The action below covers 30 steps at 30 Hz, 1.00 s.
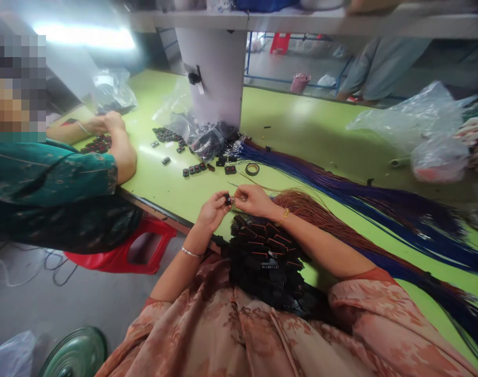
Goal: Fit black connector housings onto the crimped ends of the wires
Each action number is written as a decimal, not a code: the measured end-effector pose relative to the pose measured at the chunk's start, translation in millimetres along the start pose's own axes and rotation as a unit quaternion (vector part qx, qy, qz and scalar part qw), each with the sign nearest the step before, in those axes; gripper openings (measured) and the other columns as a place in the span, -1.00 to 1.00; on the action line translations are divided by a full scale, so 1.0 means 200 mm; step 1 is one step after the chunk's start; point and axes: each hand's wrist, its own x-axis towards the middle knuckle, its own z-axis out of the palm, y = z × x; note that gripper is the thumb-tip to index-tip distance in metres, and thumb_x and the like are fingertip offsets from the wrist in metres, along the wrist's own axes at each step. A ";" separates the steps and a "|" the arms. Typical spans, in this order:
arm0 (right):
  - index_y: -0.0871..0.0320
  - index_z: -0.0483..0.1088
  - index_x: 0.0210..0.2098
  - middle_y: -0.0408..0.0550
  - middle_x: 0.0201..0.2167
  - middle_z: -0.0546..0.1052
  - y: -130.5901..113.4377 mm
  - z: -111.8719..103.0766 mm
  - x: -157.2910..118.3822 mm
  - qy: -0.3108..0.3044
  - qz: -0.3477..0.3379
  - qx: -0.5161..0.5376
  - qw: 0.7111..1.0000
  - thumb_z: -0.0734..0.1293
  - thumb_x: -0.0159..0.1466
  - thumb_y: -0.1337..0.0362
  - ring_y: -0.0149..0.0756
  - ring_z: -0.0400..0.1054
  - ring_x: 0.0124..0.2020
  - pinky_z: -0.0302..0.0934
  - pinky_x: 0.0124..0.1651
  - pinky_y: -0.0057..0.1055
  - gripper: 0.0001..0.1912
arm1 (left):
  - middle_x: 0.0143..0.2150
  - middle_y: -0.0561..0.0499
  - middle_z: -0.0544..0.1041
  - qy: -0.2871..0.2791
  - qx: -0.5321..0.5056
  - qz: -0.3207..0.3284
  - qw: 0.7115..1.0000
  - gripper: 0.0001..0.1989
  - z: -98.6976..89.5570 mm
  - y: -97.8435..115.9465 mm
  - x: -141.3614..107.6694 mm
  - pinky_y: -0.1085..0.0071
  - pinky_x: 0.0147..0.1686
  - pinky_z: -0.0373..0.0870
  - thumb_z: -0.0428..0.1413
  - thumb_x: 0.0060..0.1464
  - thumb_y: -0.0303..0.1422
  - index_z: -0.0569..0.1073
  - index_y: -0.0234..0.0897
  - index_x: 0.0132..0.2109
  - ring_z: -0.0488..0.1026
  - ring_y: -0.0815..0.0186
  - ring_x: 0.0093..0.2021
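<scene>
Between the fingertips of my left hand (213, 210) is a small black connector housing (227, 199). My right hand (252, 200) meets it from the right, its fingers pinching a thin wire at the housing's edge; the wire's tip is too small to make out. Below my hands, a pile of black connector pieces with orange edges (268, 246) lies close against my body. Brown wires (305, 209) spread out under and beyond my right forearm. Past my hands, several black housings (194, 168) sit in a short row, near a roll of black tape (252, 168).
Blue wires (302, 175) run across the green table (156, 191) to the right. A post (215, 78) stands behind plastic bags of parts (211, 141). On the left, another person's hands (109, 123) work over small parts. A clear bag (435, 136) lies far right.
</scene>
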 end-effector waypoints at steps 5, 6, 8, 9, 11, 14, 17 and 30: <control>0.18 0.40 -0.49 -0.13 -0.53 0.45 -0.01 0.00 0.00 -0.012 -0.007 -0.042 0.999 0.30 0.10 0.29 -0.42 0.19 -0.51 -0.05 -0.41 -0.47 -0.91 | -0.34 -0.01 0.48 -0.009 0.008 0.011 1.000 -0.82 -0.01 -0.01 0.01 0.50 -0.32 0.39 0.15 0.00 -0.59 0.44 -0.37 -0.20 0.46 0.42 -0.35; 0.18 0.40 -0.47 -0.12 -0.51 0.46 -0.01 0.01 0.00 -0.014 -0.013 -0.056 0.998 0.30 0.11 0.30 -0.40 0.21 -0.49 -0.04 -0.39 -0.46 -0.91 | -0.33 -0.01 0.49 -0.009 0.012 0.015 1.000 -0.81 -0.02 -0.02 0.01 0.50 -0.32 0.39 0.16 -0.01 -0.58 0.45 -0.36 -0.19 0.46 0.42 -0.35; 0.18 0.40 -0.45 -0.08 -0.47 0.48 -0.01 0.02 0.00 -0.021 -0.028 -0.086 0.996 0.29 0.12 0.31 -0.37 0.22 -0.45 -0.03 -0.37 -0.45 -0.92 | -0.34 0.01 0.49 -0.001 0.024 0.025 0.999 -0.79 -0.01 -0.04 0.01 0.51 -0.32 0.39 0.20 -0.04 -0.55 0.45 -0.35 -0.19 0.46 0.44 -0.35; 0.18 0.40 -0.44 -0.06 -0.45 0.48 -0.01 0.02 0.00 -0.026 -0.036 -0.103 0.994 0.29 0.13 0.31 -0.36 0.23 -0.43 -0.03 -0.36 -0.44 -0.92 | -0.36 0.02 0.49 0.005 0.031 0.032 0.999 -0.79 -0.01 -0.05 0.01 0.52 -0.32 0.39 0.21 -0.06 -0.55 0.45 -0.34 -0.20 0.45 0.44 -0.36; 0.19 0.39 -0.42 -0.02 -0.43 0.48 0.00 0.03 -0.01 -0.037 -0.050 -0.133 0.989 0.28 0.15 0.31 -0.32 0.23 -0.41 -0.03 -0.34 -0.42 -0.92 | -0.39 0.05 0.49 0.017 0.043 0.043 0.998 -0.79 0.00 -0.06 0.01 0.52 -0.32 0.39 0.24 -0.09 -0.53 0.44 -0.33 -0.24 0.45 0.45 -0.37; 0.20 0.39 -0.40 -0.01 -0.43 0.47 0.01 0.02 -0.01 -0.048 -0.060 -0.134 0.988 0.26 0.18 0.31 -0.32 0.23 -0.41 -0.03 -0.33 -0.42 -0.90 | -0.41 0.05 0.49 0.035 0.048 0.053 0.997 -0.79 0.01 -0.07 0.01 0.50 -0.33 0.40 0.25 -0.11 -0.52 0.43 -0.33 -0.27 0.45 0.44 -0.38; 0.20 0.37 -0.42 -0.04 -0.46 0.47 0.01 0.02 -0.01 -0.057 -0.050 -0.107 0.991 0.25 0.17 0.34 -0.35 0.22 -0.44 -0.02 -0.35 -0.44 -0.91 | -0.42 0.05 0.48 0.053 0.051 0.050 0.996 -0.80 0.02 -0.06 0.01 0.49 -0.34 0.39 0.24 -0.11 -0.52 0.43 -0.34 -0.27 0.44 0.45 -0.41; 0.21 0.49 -0.31 0.04 -0.33 0.56 0.14 -0.08 0.20 0.004 0.089 -0.171 0.981 0.18 0.24 0.29 -0.25 0.34 -0.33 0.08 -0.27 -0.41 -0.74 | -0.40 0.03 0.50 0.068 0.083 0.050 0.993 -0.80 0.06 -0.06 -0.01 0.51 -0.37 0.38 0.23 -0.09 -0.51 0.44 -0.34 -0.24 0.43 0.46 -0.43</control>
